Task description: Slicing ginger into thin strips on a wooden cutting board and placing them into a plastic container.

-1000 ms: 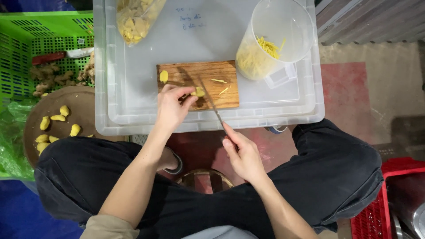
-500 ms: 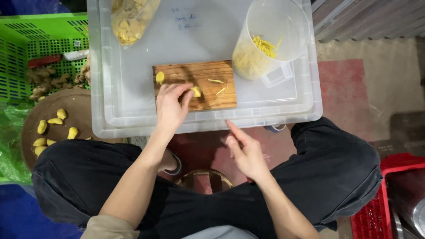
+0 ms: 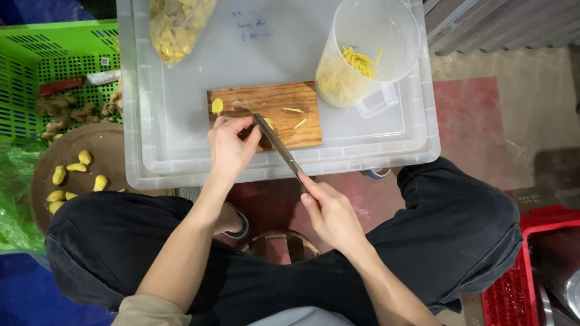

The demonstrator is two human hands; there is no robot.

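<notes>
My left hand [image 3: 229, 147] presses a small yellow piece of ginger [image 3: 267, 125] onto a wooden cutting board [image 3: 290, 108]. A knife [image 3: 275, 142] is gripped in my right hand [image 3: 329, 212], its blade laid across the piece next to my left fingers. A peeled yellow slice [image 3: 217, 106] and a few thin yellow strips [image 3: 296, 116] lie on the board. The board rests on the lid of a clear plastic bin [image 3: 181, 127].
A tall clear container [image 3: 368, 54] with yellow shreds stands at the board's right. A clear bag of slices [image 3: 175, 27] lies on the lid's far left. A green crate [image 3: 54, 78] holds raw ginger roots; peeled pieces [image 3: 72, 178] sit on a round brown tray. A red crate [image 3: 531, 271] is at the right.
My right hand has swung the knife blade back onto the board, against the piece under my left fingers. The left hand has stayed on the board.
</notes>
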